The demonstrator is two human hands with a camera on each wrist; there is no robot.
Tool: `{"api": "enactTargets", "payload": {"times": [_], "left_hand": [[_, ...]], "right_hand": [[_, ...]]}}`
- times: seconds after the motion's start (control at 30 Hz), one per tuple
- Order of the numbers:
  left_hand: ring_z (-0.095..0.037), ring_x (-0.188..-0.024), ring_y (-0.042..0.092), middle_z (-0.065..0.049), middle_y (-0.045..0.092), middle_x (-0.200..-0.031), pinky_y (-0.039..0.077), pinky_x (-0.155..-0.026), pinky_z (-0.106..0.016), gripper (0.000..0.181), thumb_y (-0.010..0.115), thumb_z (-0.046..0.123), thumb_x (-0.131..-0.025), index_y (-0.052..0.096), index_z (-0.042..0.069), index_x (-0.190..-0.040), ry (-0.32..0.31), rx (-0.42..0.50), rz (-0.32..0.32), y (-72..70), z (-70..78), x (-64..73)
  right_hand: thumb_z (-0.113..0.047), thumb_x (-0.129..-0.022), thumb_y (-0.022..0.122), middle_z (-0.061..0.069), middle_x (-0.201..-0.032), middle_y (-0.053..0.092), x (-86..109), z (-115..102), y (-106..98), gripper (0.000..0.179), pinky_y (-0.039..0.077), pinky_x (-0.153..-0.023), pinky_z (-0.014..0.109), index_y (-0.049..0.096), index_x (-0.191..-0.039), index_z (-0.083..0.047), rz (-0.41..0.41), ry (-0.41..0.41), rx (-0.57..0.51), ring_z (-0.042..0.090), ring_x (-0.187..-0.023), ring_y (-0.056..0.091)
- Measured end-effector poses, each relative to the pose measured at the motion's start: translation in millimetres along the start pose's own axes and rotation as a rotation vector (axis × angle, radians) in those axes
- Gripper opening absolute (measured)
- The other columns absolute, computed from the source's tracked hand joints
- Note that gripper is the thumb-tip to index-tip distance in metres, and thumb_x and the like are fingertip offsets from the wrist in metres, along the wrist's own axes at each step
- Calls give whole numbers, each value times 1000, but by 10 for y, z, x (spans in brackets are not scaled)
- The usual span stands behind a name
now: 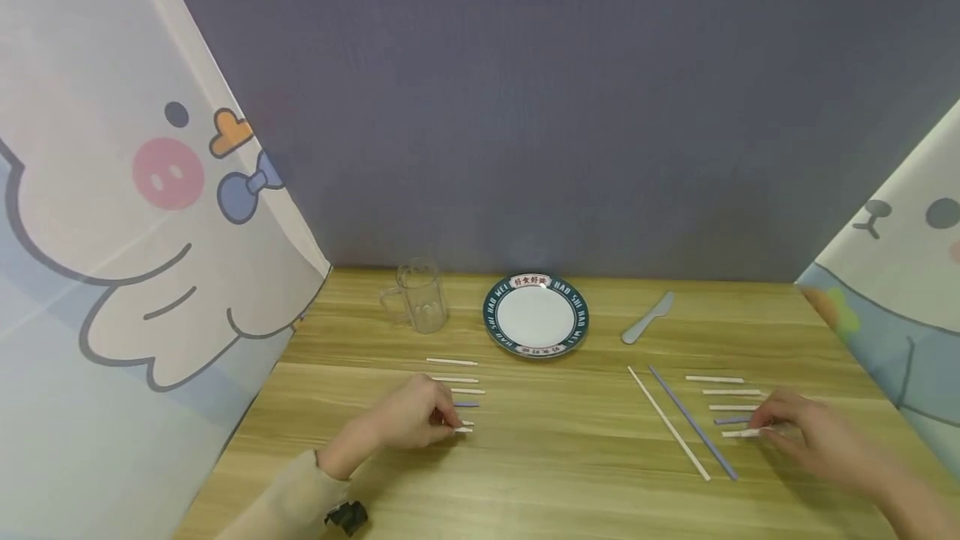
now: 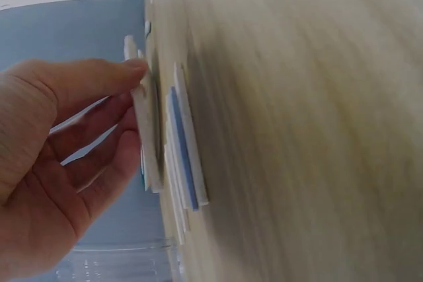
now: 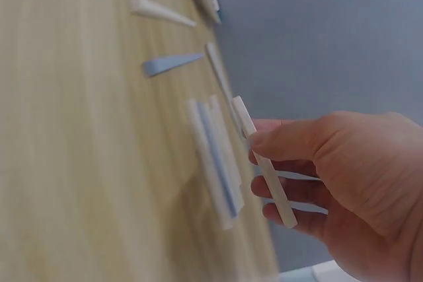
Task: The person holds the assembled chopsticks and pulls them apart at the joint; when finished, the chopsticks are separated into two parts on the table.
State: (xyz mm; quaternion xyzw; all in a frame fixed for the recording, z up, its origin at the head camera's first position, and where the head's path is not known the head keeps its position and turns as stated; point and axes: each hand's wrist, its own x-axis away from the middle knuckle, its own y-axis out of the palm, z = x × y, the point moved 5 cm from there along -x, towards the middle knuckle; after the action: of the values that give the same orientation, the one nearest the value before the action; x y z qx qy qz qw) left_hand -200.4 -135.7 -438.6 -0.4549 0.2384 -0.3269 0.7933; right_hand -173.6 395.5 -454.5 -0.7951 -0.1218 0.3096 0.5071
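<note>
My left hand (image 1: 416,415) pinches a short white stick (image 2: 149,130) between thumb and fingers. It is held just above a row of short sticks, with a blue-purple stick (image 2: 184,150) and several white ones, at the left of the table. On the right, my right hand (image 1: 806,432) holds another short white stick (image 3: 271,179) between thumb and fingertips. Below it in the right wrist view lies a similar row, with a blue-purple stick (image 3: 217,153) beside white sticks. The fingers hide part of both held sticks.
Two long sticks, one white (image 1: 667,422) and one purple (image 1: 693,423), lie slanted left of the right-hand row. Toward the back stand a clear mug (image 1: 426,307), a green-rimmed plate (image 1: 536,315) and a grey knife (image 1: 647,319). A dark wall (image 1: 525,107) rises behind the table.
</note>
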Motion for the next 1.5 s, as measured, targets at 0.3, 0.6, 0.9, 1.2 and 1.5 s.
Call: {"api": "enactTargets", "payload": {"times": [0.3,0.6,0.9,1.2,1.5], "left_hand": [[10,-66,51,12,73,-77,46,-60,-9,11,88,5,-82,84,15,-81,-28,9,-76,127,-59,13],[10,-66,54,13,73,-78,50,-63,-11,11,91,9,-83,83,17,-80,-135,54,-103,202,-122,17],[10,-63,54,13,74,-74,50,-61,-11,8,91,12,-83,84,16,-85,-95,17,-176,150,-32,-222],[11,-68,58,12,78,-84,47,-67,-3,11,83,19,-91,85,18,-102,85,-165,-212,193,486,-1194],[12,-80,64,16,79,-101,46,-75,-2,22,76,27,-98,82,25,-118,210,-232,-166,581,993,-1940]], "right_hand": [[9,-62,93,-21,-92,63,119,-11,137,52,43,-70,4,70,-91,-29,40,-74,-39,-11,-86,59],[11,-60,92,-19,-92,64,126,24,179,53,44,-72,1,71,-90,-28,37,-61,-37,-12,-87,60],[5,-66,93,-23,-89,65,50,30,157,48,46,-65,8,72,-91,-30,15,-34,-62,-12,-80,59],[2,-76,89,-23,-83,67,-287,-345,110,32,48,-58,13,74,-94,-22,1,-15,-7,-13,-74,56],[-7,-86,85,-25,-76,63,-480,-673,248,20,45,-52,19,72,-91,-22,-91,26,-42,-14,-68,49]]}}
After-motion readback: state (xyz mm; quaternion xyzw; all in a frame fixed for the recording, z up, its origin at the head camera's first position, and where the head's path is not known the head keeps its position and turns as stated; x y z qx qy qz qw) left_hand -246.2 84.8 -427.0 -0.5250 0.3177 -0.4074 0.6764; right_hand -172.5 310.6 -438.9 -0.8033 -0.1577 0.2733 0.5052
